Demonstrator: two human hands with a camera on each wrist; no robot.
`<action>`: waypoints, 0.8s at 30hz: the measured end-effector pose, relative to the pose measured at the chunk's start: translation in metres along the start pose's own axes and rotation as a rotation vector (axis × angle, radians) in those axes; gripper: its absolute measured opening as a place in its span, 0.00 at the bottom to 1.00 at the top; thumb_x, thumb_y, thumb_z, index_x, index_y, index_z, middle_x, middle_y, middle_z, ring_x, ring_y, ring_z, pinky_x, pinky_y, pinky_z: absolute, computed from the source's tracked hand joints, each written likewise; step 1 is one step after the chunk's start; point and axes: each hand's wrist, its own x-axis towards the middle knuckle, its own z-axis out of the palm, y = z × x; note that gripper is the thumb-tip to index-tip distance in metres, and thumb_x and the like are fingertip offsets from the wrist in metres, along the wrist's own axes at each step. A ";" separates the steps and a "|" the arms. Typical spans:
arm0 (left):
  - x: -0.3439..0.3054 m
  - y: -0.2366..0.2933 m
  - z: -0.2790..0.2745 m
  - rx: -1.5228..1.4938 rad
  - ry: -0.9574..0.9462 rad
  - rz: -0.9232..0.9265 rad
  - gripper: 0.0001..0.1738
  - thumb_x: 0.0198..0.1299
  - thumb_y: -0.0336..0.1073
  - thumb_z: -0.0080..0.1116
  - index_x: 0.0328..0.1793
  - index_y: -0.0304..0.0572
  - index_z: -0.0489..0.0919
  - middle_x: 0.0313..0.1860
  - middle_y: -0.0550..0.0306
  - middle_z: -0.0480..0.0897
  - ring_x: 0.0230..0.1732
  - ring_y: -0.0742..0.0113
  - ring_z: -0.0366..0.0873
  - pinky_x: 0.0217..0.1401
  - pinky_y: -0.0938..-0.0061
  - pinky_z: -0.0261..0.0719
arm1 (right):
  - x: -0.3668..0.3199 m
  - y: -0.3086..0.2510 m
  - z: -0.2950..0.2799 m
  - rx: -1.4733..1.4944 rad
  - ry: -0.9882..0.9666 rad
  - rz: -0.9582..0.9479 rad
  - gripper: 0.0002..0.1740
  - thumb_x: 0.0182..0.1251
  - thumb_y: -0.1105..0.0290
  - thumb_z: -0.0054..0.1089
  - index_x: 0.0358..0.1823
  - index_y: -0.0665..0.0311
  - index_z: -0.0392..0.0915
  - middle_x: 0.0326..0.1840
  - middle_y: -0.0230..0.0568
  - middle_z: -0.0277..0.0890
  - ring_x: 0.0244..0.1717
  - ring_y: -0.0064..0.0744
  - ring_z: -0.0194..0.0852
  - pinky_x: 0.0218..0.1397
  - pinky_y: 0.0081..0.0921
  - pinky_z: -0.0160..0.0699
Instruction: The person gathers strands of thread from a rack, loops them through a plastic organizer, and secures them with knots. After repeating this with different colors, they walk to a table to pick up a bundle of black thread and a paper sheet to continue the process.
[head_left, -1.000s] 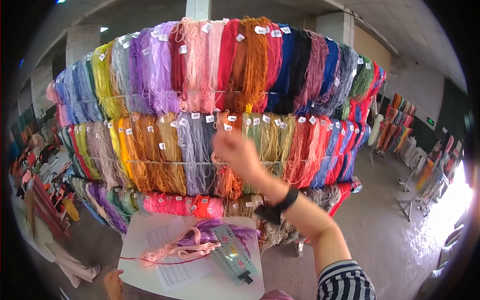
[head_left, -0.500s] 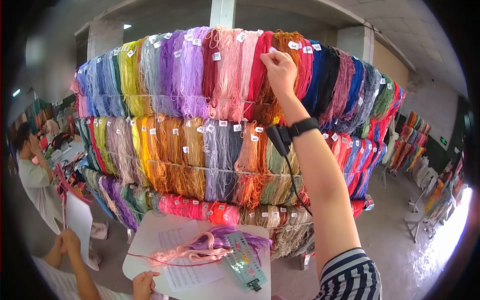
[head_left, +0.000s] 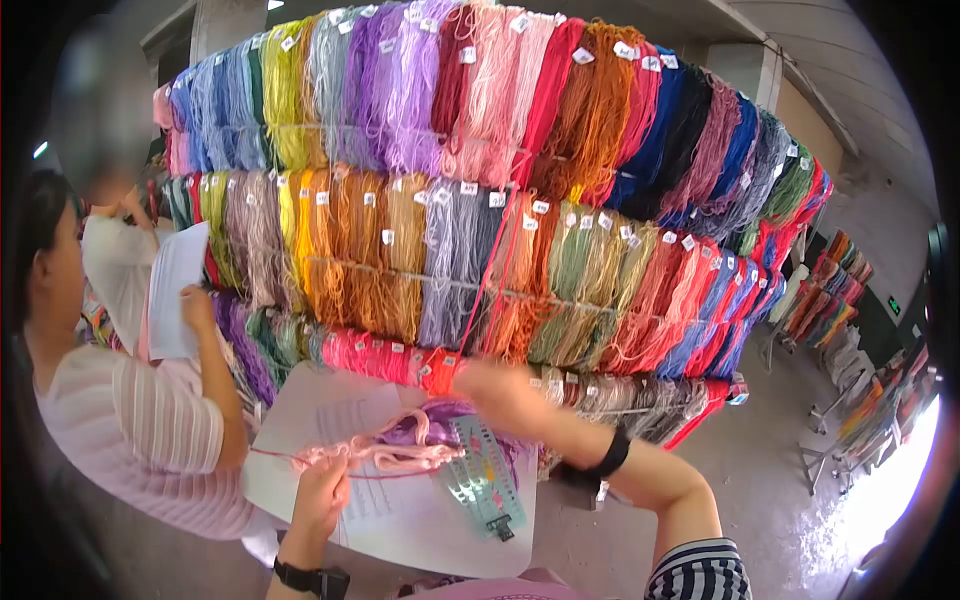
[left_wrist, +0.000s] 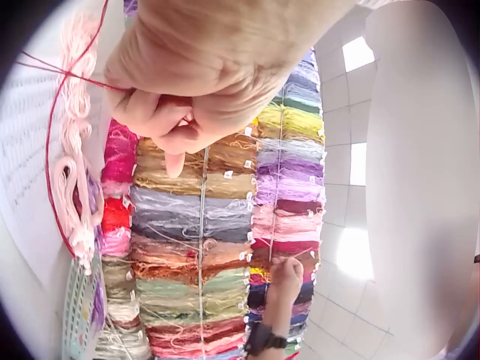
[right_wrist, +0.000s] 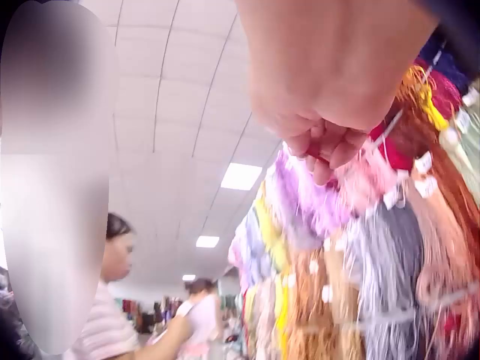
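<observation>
My left hand is over the table's near left side, its fingers curled round a thin red thread that crosses the papers in the left wrist view. My right hand, blurred, is low in front of the rack, with a red strand slanting down to it from the upper row. Red shows between the curled fingers of the right hand in the right wrist view. A pink skein, a purple skein and a pale green perforated card lie on the table.
Tagged skeins hang in rows on the rack beyond the white table. A person in a striped top stands close at the left, and another person is behind. More yarn racks stand at the right.
My right hand has come down from the upper row, and a red strand now slants below that row. The left hand has moved up over the table. The striped-top person has come further into view.
</observation>
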 end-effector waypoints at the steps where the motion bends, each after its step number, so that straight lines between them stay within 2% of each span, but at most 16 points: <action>1: 0.005 0.000 0.002 -0.094 -0.030 -0.024 0.16 0.72 0.42 0.51 0.40 0.35 0.77 0.14 0.70 0.65 0.12 0.82 0.56 0.15 0.84 0.51 | -0.026 -0.034 0.012 0.196 -0.171 0.007 0.08 0.58 0.72 0.56 0.40 0.59 0.79 0.39 0.47 0.80 0.39 0.47 0.80 0.41 0.42 0.78; 2: 0.008 0.003 0.005 -0.187 -0.058 -0.045 0.15 0.72 0.42 0.51 0.40 0.36 0.77 0.14 0.69 0.65 0.12 0.82 0.57 0.15 0.84 0.51 | -0.061 -0.032 0.079 0.385 -0.506 -0.015 0.08 0.59 0.69 0.56 0.39 0.60 0.78 0.35 0.48 0.80 0.38 0.46 0.80 0.38 0.42 0.77; 3: 0.009 0.007 0.008 -0.259 -0.106 -0.026 0.14 0.72 0.41 0.51 0.39 0.37 0.76 0.15 0.69 0.65 0.13 0.82 0.57 0.15 0.85 0.51 | -0.074 -0.059 0.082 0.431 -0.747 -0.084 0.07 0.62 0.68 0.54 0.38 0.62 0.78 0.31 0.45 0.80 0.33 0.42 0.81 0.35 0.40 0.77; 6: 0.010 0.016 0.021 -0.251 -0.188 0.056 0.14 0.72 0.40 0.51 0.45 0.36 0.79 0.26 0.63 0.76 0.24 0.78 0.70 0.25 0.83 0.64 | -0.080 -0.090 0.068 0.806 -1.014 -0.072 0.06 0.62 0.70 0.53 0.35 0.63 0.78 0.27 0.41 0.80 0.26 0.35 0.81 0.30 0.34 0.77; 7: 0.009 0.018 0.034 -0.223 -0.195 0.095 0.15 0.73 0.40 0.49 0.46 0.35 0.79 0.31 0.59 0.80 0.30 0.76 0.75 0.32 0.81 0.72 | -0.081 -0.093 0.061 1.019 -0.974 0.067 0.04 0.61 0.73 0.53 0.31 0.63 0.77 0.24 0.37 0.79 0.22 0.26 0.79 0.25 0.27 0.76; 9: 0.001 0.022 0.060 -0.142 -0.246 0.067 0.17 0.74 0.41 0.46 0.48 0.33 0.79 0.44 0.53 0.83 0.45 0.70 0.80 0.51 0.74 0.76 | -0.067 -0.102 0.038 1.063 -1.004 0.144 0.07 0.66 0.69 0.56 0.29 0.63 0.75 0.20 0.35 0.78 0.20 0.23 0.78 0.22 0.23 0.74; 10: -0.006 0.024 0.073 -0.042 -0.340 0.130 0.18 0.75 0.41 0.44 0.48 0.32 0.79 0.46 0.53 0.83 0.48 0.69 0.80 0.55 0.72 0.75 | -0.056 -0.105 0.021 0.977 -1.069 0.135 0.11 0.72 0.63 0.55 0.34 0.62 0.75 0.20 0.33 0.75 0.21 0.21 0.76 0.24 0.23 0.76; 12: -0.010 0.022 0.087 0.059 -0.430 0.187 0.19 0.76 0.42 0.43 0.49 0.32 0.79 0.48 0.52 0.83 0.51 0.68 0.80 0.59 0.71 0.74 | -0.047 -0.109 -0.003 0.920 -1.062 0.209 0.10 0.71 0.63 0.56 0.35 0.61 0.76 0.20 0.33 0.74 0.21 0.21 0.76 0.23 0.23 0.74; 14: -0.016 0.011 0.088 0.183 -0.561 0.141 0.20 0.75 0.44 0.43 0.48 0.33 0.80 0.42 0.52 0.84 0.47 0.64 0.82 0.56 0.69 0.76 | -0.044 -0.105 -0.022 0.779 -0.812 0.294 0.09 0.70 0.64 0.57 0.36 0.61 0.77 0.20 0.32 0.73 0.20 0.18 0.73 0.23 0.20 0.71; 15: -0.018 0.009 0.084 0.179 -0.553 0.121 0.20 0.75 0.44 0.43 0.48 0.33 0.80 0.42 0.52 0.84 0.47 0.64 0.82 0.56 0.69 0.76 | -0.045 -0.094 -0.023 0.694 -0.531 0.169 0.07 0.66 0.66 0.58 0.36 0.62 0.77 0.24 0.36 0.77 0.22 0.25 0.74 0.27 0.25 0.71; 17: -0.019 0.009 0.076 0.087 -0.680 -0.064 0.21 0.76 0.44 0.42 0.48 0.32 0.80 0.36 0.52 0.84 0.45 0.64 0.83 0.56 0.69 0.76 | -0.044 -0.084 -0.034 0.659 -0.321 0.462 0.05 0.64 0.70 0.60 0.36 0.63 0.79 0.25 0.40 0.76 0.24 0.29 0.71 0.30 0.28 0.72; 19: -0.022 0.006 0.071 0.079 -0.672 -0.076 0.22 0.76 0.45 0.42 0.48 0.32 0.79 0.31 0.52 0.83 0.43 0.62 0.84 0.57 0.68 0.77 | -0.044 -0.072 -0.030 0.593 -0.190 0.664 0.05 0.63 0.71 0.61 0.38 0.64 0.80 0.29 0.40 0.77 0.29 0.31 0.74 0.35 0.29 0.73; 20: -0.025 0.006 0.071 -0.086 -0.592 -0.122 0.22 0.76 0.46 0.41 0.49 0.32 0.79 0.33 0.51 0.84 0.44 0.61 0.84 0.58 0.67 0.77 | -0.047 -0.068 -0.019 0.597 -0.191 0.665 0.05 0.63 0.71 0.61 0.38 0.64 0.80 0.29 0.40 0.77 0.29 0.31 0.74 0.35 0.29 0.73; 21: -0.027 0.006 0.071 -0.249 -0.508 -0.164 0.23 0.76 0.47 0.41 0.49 0.32 0.78 0.36 0.50 0.84 0.45 0.60 0.84 0.59 0.65 0.78 | -0.051 -0.061 -0.002 0.472 0.043 0.454 0.06 0.63 0.71 0.62 0.39 0.64 0.80 0.31 0.39 0.78 0.32 0.31 0.75 0.37 0.28 0.74; 22: -0.028 0.009 0.073 -0.345 -0.442 -0.197 0.25 0.76 0.48 0.41 0.56 0.32 0.77 0.49 0.49 0.83 0.53 0.59 0.82 0.62 0.61 0.77 | -0.049 -0.059 0.008 0.342 0.269 0.238 0.07 0.63 0.70 0.63 0.39 0.65 0.81 0.34 0.39 0.78 0.36 0.32 0.76 0.40 0.28 0.74; 24: -0.031 0.018 0.083 -0.451 -0.419 -0.177 0.25 0.76 0.48 0.40 0.60 0.32 0.75 0.56 0.50 0.80 0.56 0.60 0.80 0.62 0.62 0.77 | -0.056 -0.071 0.020 0.501 0.237 0.329 0.07 0.63 0.70 0.63 0.39 0.66 0.81 0.36 0.40 0.79 0.38 0.33 0.76 0.42 0.28 0.74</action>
